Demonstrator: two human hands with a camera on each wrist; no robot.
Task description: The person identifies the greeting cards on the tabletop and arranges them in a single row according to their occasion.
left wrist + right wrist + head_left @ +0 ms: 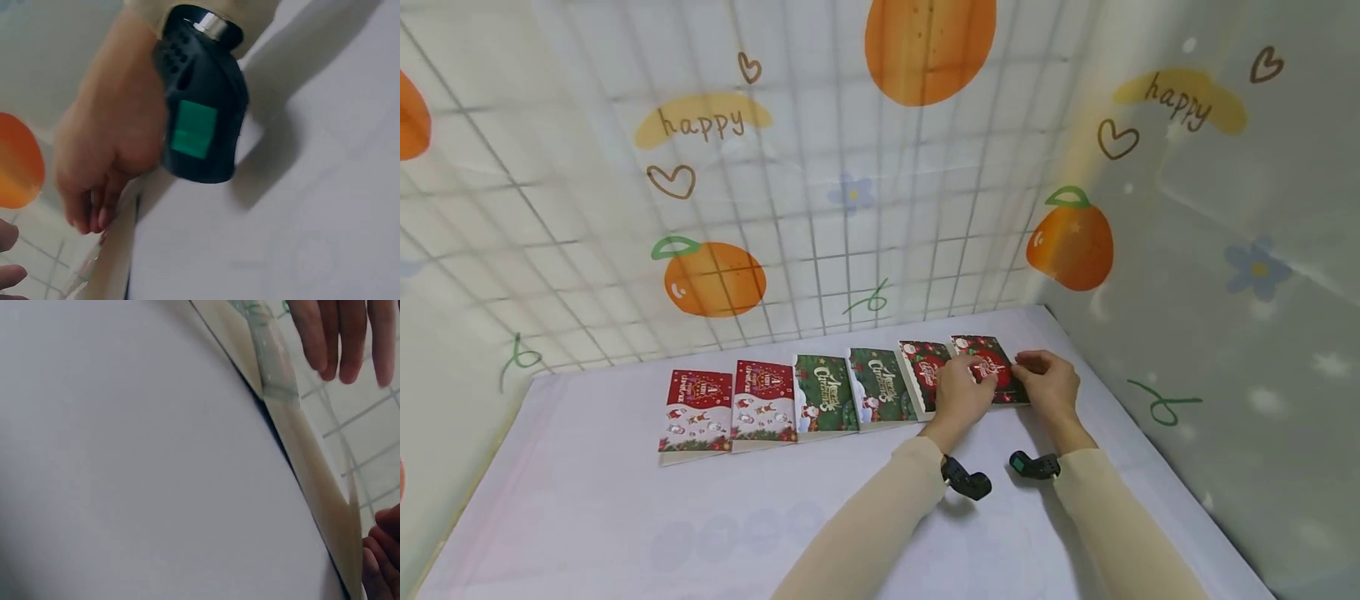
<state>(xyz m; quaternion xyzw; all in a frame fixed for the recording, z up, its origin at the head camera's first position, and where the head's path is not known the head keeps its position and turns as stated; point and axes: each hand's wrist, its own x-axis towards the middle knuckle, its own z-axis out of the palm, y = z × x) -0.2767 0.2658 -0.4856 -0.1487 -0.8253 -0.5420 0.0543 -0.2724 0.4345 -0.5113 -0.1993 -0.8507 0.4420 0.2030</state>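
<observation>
Paperback-size Christmas books lie in a slanting row on the white table. My left hand [964, 392] is over the left part of the rightmost dark red book [992, 367]; its fingers [350, 337] extend above the row in the right wrist view, and I cannot tell whether they touch. At that book's right edge, my right hand [1051, 387] pinches with bent fingers [94, 212]. Beside it lies another dark red book [922, 367], partly behind my left hand. Farther left are two green books, one [883, 385] overlapping the other [826, 396], then two red-and-white books [765, 404] [697, 412].
A white cloth covers the table [737, 517]. Behind the row rises a curtain [820, 242] printed with oranges over a wire grid, and a grey printed curtain [1210, 333] stands along the right edge. Each wrist carries a black camera [966, 479].
</observation>
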